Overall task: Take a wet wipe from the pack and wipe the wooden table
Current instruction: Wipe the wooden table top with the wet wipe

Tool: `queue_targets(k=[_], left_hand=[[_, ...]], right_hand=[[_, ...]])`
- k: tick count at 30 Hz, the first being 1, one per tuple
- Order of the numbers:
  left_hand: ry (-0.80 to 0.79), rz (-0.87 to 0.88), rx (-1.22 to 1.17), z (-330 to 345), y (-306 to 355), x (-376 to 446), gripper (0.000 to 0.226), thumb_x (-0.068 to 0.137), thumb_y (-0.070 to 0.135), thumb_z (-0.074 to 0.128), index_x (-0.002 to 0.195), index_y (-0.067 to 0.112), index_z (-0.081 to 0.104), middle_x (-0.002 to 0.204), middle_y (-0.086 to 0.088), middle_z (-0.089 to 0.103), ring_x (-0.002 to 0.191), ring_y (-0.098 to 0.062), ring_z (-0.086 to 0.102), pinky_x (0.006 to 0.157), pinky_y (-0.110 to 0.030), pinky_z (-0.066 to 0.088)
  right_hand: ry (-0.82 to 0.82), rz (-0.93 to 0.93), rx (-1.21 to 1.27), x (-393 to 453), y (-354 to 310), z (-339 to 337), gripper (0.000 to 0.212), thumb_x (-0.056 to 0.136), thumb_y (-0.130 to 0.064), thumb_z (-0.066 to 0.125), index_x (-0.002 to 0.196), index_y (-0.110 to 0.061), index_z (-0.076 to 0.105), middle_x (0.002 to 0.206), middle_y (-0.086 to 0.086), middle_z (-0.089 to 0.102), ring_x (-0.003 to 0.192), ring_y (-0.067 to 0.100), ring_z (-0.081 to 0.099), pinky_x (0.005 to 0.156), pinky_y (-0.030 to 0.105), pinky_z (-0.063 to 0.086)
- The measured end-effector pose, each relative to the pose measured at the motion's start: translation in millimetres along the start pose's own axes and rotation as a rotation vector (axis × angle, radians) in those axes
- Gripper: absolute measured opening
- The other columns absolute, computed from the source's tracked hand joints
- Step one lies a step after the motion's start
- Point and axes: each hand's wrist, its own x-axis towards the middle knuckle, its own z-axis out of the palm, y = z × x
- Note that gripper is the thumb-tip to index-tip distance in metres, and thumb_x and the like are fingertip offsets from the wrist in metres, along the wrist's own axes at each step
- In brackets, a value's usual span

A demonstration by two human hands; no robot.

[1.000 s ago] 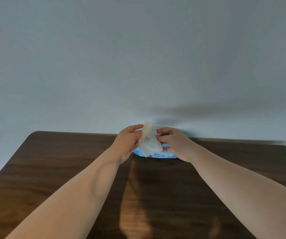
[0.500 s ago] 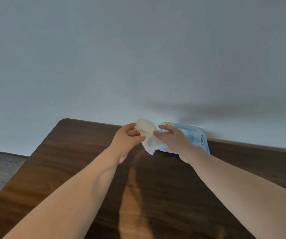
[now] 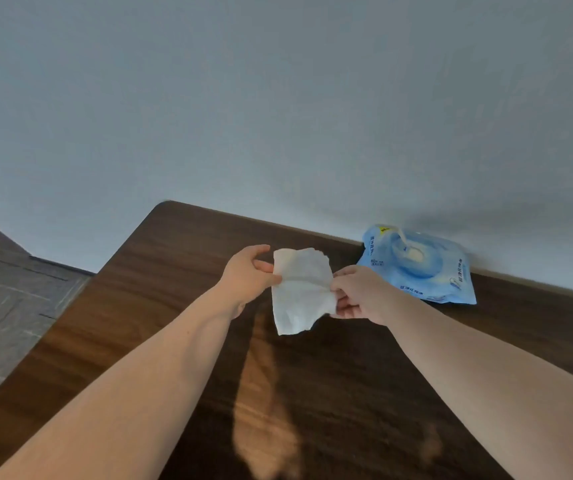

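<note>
Here, at the far left, a strip of grey floor (image 3: 8, 306) is seen beyond the desk's left edge. The dark wooden desk (image 3: 181, 306) is rounded at its far-left corner, and bare wood lies open to the left of and below both grips. The left hand (image 3: 248, 277) is closed in a pinch on the left edge of the wet wipe (image 3: 300, 289), which is held spread above the desk, its lower corner hanging free. The wipe's right edge is pinched by the right hand (image 3: 363, 294), so both grips are shut on it. Just beyond and to the right of the right grip, the blue pack (image 3: 427, 268) lies flat on the desk against the grey wall (image 3: 278, 98); its lid is open and a white wipe is seen in the opening.
</note>
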Motion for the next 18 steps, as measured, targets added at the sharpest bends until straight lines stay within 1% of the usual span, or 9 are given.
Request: queue_targets(k=[1, 2, 4, 5, 7, 9, 11, 13, 18], left_hand=[[0.008, 0.003, 0.045, -2.1, -7.7, 3.4, 0.067, 0.080, 0.004, 0.073, 0.139, 0.019, 0.044, 0.096, -0.002, 0.067, 0.094, -0.015, 0.063, 0.082, -0.025, 0.045], [0.024, 0.006, 0.097, -3.5, -15.5, 6.5, 0.066, 0.081, 0.004, 0.072, 0.138, 0.018, 0.044, 0.097, -0.002, 0.066, 0.092, -0.014, 0.062, 0.079, -0.023, 0.046], [0.062, 0.023, 0.202, -5.2, -29.3, 11.4, 0.062, 0.082, 0.004, 0.070, 0.138, 0.017, 0.046, 0.104, -0.004, 0.064, 0.095, -0.015, 0.060, 0.079, -0.022, 0.048], [0.069, 0.034, 0.242, -6.0, -35.2, 13.8, 0.061, 0.083, 0.005, 0.068, 0.138, 0.017, 0.046, 0.109, -0.005, 0.064, 0.099, -0.016, 0.060, 0.084, -0.024, 0.049], [0.060, 0.040, 0.302, -7.3, -44.5, 18.1, 0.061, 0.085, 0.007, 0.067, 0.140, 0.017, 0.043, 0.108, -0.004, 0.063, 0.101, -0.018, 0.059, 0.089, -0.028, 0.047], [0.047, 0.043, 0.366, -9.8, -52.1, 21.9, 0.062, 0.088, 0.013, 0.066, 0.143, 0.017, 0.038, 0.112, -0.003, 0.061, 0.105, -0.018, 0.058, 0.093, -0.029, 0.046], [0.051, 0.042, 0.429, -14.9, -59.2, 24.9, 0.063, 0.091, 0.021, 0.063, 0.146, 0.018, 0.032, 0.132, -0.004, 0.055, 0.120, -0.020, 0.053, 0.101, -0.033, 0.043], [0.064, 0.049, 0.547, -25.3, -66.6, 23.8, 0.063, 0.094, 0.028, 0.056, 0.149, 0.018, 0.026, 0.148, -0.004, 0.041, 0.134, -0.022, 0.041, 0.108, -0.036, 0.035], [-0.037, 0.004, 1.034, -73.1, -103.5, 2.1, 0.083, 0.092, 0.062, 0.032, 0.152, 0.014, 0.000, 0.161, -0.004, 0.000, 0.147, -0.021, 0.002, 0.117, -0.040, 0.011]], right_hand=[[0.071, 0.017, -0.069, 5.0, 3.7, 4.9, 0.034, 0.092, -0.003, 0.051, 0.126, -0.008, 0.047, 0.092, 0.017, 0.065, 0.069, 0.023, 0.063, 0.060, 0.033, 0.058], [0.159, -0.015, -0.269, 9.1, 7.5, 9.6, 0.038, 0.093, -0.007, 0.051, 0.130, -0.010, 0.042, 0.102, 0.016, 0.063, 0.072, 0.022, 0.062, 0.061, 0.033, 0.057], [0.327, -0.204, -0.779, 15.8, 14.3, 20.9, 0.043, 0.093, -0.017, 0.052, 0.134, -0.013, 0.038, 0.119, 0.011, 0.057, 0.092, 0.024, 0.060, 0.073, 0.035, 0.055], [0.367, -0.328, -0.914, 18.9, 16.6, 28.7, 0.044, 0.094, -0.020, 0.052, 0.136, -0.014, 0.038, 0.124, 0.010, 0.054, 0.104, 0.025, 0.058, 0.080, 0.036, 0.053], [0.297, -0.476, -0.967, 24.2, 18.3, 47.5, 0.049, 0.097, -0.024, 0.050, 0.142, -0.017, 0.035, 0.141, 0.008, 0.045, 0.127, 0.024, 0.046, 0.096, 0.037, 0.046], [0.140, -0.551, -1.048, 35.6, 20.3, 65.2, 0.055, 0.099, -0.028, 0.046, 0.149, -0.018, 0.024, 0.157, 0.004, 0.025, 0.145, 0.022, 0.022, 0.112, 0.038, 0.030], [0.021, -0.594, -1.199, 47.9, 26.3, 82.2, 0.059, 0.101, -0.034, 0.037, 0.152, -0.016, 0.013, 0.161, 0.003, 0.008, 0.148, 0.020, 0.002, 0.117, 0.039, 0.015], [-0.027, -0.603, -1.300, 58.4, 36.5, 97.7, 0.060, 0.103, -0.039, 0.025, 0.152, -0.012, 0.004, 0.162, 0.005, -0.001, 0.148, 0.021, -0.005, 0.119, 0.039, 0.006], [0.000, -0.514, -1.318, 70.9, 49.8, 138.9, 0.069, 0.099, -0.052, 0.010, 0.150, -0.012, -0.012, 0.159, 0.006, -0.017, 0.146, 0.021, -0.016, 0.117, 0.039, -0.009]])
